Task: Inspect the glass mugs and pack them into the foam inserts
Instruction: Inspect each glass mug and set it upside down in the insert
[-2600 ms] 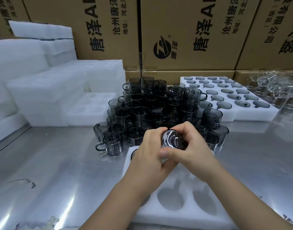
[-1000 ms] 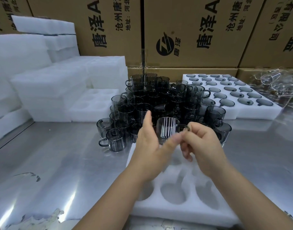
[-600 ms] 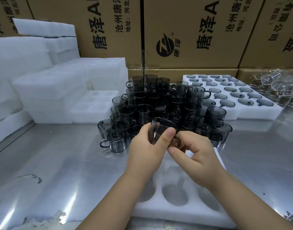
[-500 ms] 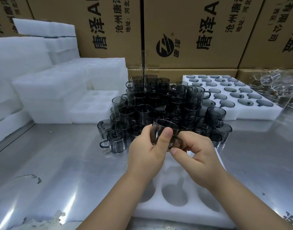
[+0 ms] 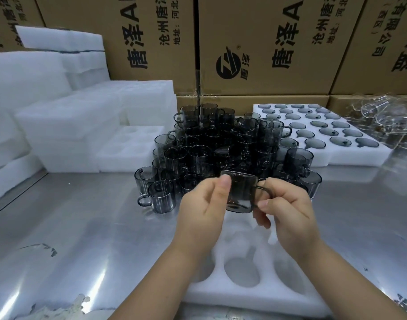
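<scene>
Steel surface point(image 5: 82, 227) carried the job. A smoked mug point(image 5: 240, 195) hung upright, left hand point(image 5: 202, 211) fingers point(image 5: 224, 188) pinching its body, right hand point(image 5: 287, 211) pinching the handle. Below the fingers, the foam insert point(image 5: 244, 294) showed only empty pockets. Beyond them the mug pile point(image 5: 221, 146) stood unpacked, and one filled insert point(image 5: 359, 155) lay farther right.

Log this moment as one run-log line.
phase: inspecting | left hand: grips smoked mug body | right hand: pinches handle | position: above foam insert, visible cavities empty | packed: not yet
</scene>
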